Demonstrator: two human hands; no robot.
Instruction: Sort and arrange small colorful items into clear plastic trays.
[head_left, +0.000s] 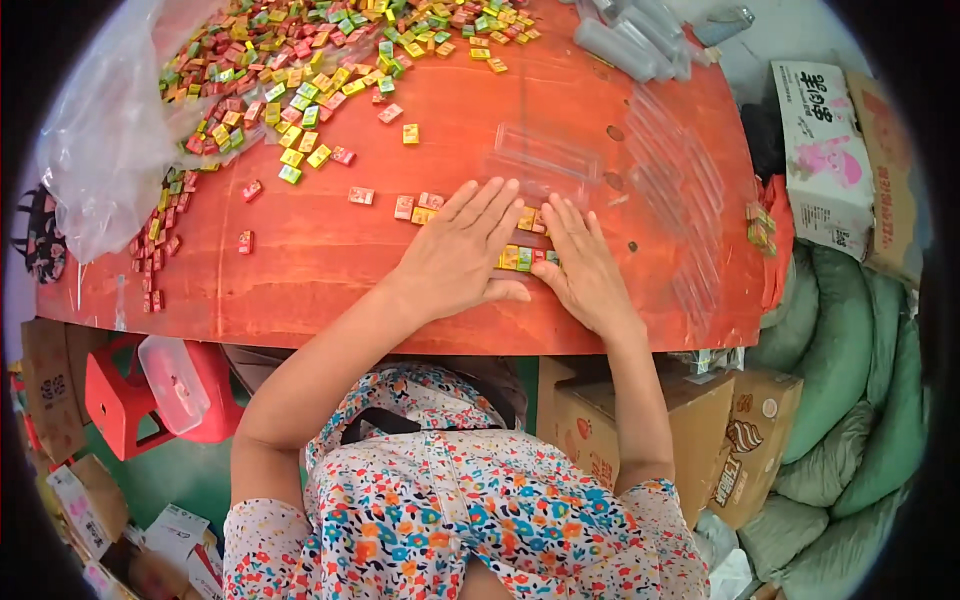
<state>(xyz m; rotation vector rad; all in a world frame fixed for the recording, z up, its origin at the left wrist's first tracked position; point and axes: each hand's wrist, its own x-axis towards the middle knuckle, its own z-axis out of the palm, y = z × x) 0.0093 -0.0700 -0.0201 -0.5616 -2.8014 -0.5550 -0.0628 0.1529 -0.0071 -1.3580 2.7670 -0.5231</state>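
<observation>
My left hand (458, 246) lies palm down with its fingers stretched out and together, partly covering a row of small block-shaped packets (404, 207) in red and yellow. Just to its right, my right hand (588, 272) is also flat, fingers extended and angled inward. Between the two hands show the ends of two short rows: one of yellow and red packets (532, 219), and a nearer one of yellow and green packets (523, 258). The right thumb touches or nearly touches the nearer row's right end. What lies beneath the palms is hidden.
A large heap of small packets (300, 60) covers the table's far left, beside a clear plastic bag (105, 150). Transparent trays (545, 155) lie beyond my hands, and more overlap in a row (680, 200) at right. Cartons (825, 160), green sacks (840, 330) and a red stool (125, 400) surround the table.
</observation>
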